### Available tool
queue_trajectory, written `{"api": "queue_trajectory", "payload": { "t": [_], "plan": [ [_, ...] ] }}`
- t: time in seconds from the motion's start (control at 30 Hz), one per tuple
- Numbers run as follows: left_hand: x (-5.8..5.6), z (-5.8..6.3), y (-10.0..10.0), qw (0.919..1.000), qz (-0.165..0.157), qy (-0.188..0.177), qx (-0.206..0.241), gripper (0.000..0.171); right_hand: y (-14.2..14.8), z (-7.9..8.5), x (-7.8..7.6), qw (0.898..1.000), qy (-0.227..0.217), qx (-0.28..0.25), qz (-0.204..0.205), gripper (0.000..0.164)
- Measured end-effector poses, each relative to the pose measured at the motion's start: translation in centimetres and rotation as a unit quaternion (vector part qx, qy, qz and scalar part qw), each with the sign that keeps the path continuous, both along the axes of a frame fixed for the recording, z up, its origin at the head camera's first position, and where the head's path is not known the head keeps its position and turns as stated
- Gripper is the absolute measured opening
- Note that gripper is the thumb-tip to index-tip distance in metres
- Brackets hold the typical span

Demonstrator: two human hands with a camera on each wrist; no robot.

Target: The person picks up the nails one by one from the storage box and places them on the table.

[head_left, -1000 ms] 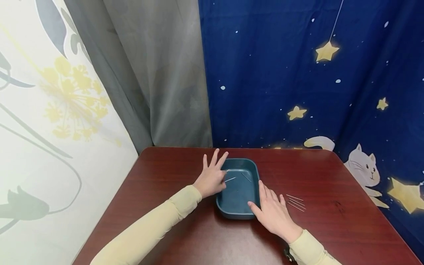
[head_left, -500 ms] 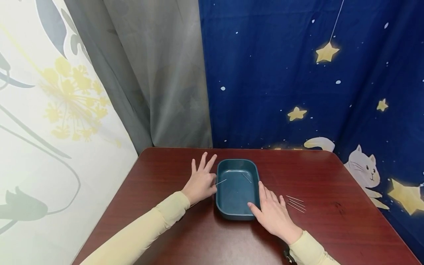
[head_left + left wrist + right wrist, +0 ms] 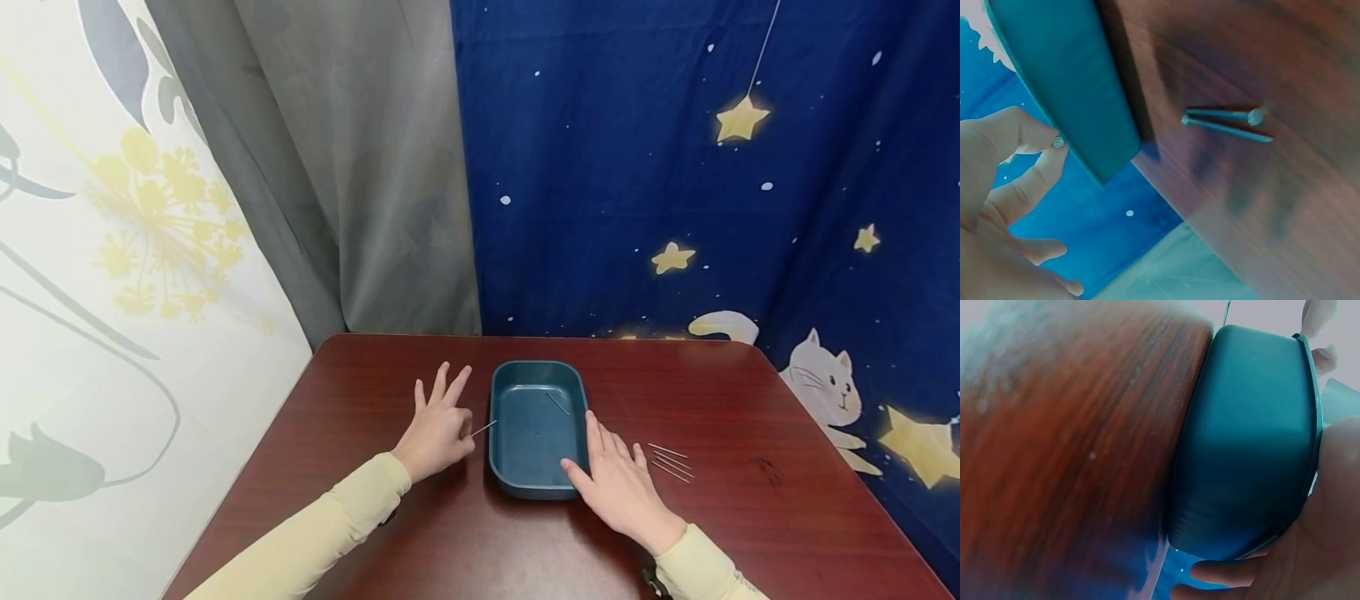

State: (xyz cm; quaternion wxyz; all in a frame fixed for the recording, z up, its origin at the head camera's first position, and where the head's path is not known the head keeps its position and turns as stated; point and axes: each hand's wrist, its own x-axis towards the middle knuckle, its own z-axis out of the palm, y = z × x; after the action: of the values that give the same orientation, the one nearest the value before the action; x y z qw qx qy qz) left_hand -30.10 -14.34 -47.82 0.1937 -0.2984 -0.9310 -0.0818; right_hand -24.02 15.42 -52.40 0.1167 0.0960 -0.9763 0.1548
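Between thumb and index finger, my left hand [image 3: 435, 432] pinches a thin metal nail [image 3: 483, 428], its other fingers spread. The nail's far end overlaps the left rim of a dark teal box [image 3: 536, 458]; in the left wrist view its round nail head [image 3: 1058, 142] faces the camera. Two more nails [image 3: 1229, 124] lie on the table beneath that hand, hidden in the head view. My right hand [image 3: 622, 483] rests along the box's right side, thumb over the rim and fingers straight. Inside the box, thin nails [image 3: 557, 403] lie near the back right.
Several nails [image 3: 670, 462] lie side by side on the reddish-brown table [image 3: 750, 533], right of my right hand. Behind the table hang a grey curtain [image 3: 390, 208] and a blue star-patterned curtain [image 3: 585, 167]. A white patterned wall covering [image 3: 90, 333] stands at the left.
My left hand has moved left and slightly toward me, out from over the box to beside its left rim, carrying the pinched nail. The right hand and box stay put.
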Motion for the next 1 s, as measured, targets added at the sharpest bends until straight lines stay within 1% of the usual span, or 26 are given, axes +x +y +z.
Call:
{"api": "queue_trajectory", "payload": {
  "t": [0.13, 0.27, 0.47, 0.73, 0.8, 1.0],
  "plan": [
    [0.6, -0.6, -0.7, 0.9999, 0.007, -0.015, -0.003, 0.026, -0.1, 0.0, 0.0, 1.000, -0.005, -0.004, -0.002, 0.087],
    [1.1, -1.3, -1.5, 0.9996, 0.008, -0.028, 0.003, 0.029, -0.1, 0.0, 0.1, 1.000, -0.008, -0.005, -0.003, 0.087],
    [1.5, -2.2, -2.6, 0.9988, 0.023, -0.042, -0.009, 0.029, -0.2, 0.0, 0.0, 1.000, -0.005, -0.005, -0.004, 0.087],
    [2.0, -3.2, -4.0, 0.9972, 0.029, -0.065, -0.021, 0.028, -0.2, 0.1, 0.0, 1.000, -0.006, -0.003, -0.003, 0.087],
    [2.0, -3.4, -4.2, 0.9970, 0.034, -0.064, -0.027, 0.029, -0.2, 0.2, 0.0, 1.000, -0.007, -0.004, -0.003, 0.087],
    [2.1, -3.9, -4.6, 0.9972, 0.037, -0.059, -0.025, 0.032, -0.2, 0.4, 0.2, 1.000, -0.009, -0.007, -0.002, 0.087]
  ]
}}
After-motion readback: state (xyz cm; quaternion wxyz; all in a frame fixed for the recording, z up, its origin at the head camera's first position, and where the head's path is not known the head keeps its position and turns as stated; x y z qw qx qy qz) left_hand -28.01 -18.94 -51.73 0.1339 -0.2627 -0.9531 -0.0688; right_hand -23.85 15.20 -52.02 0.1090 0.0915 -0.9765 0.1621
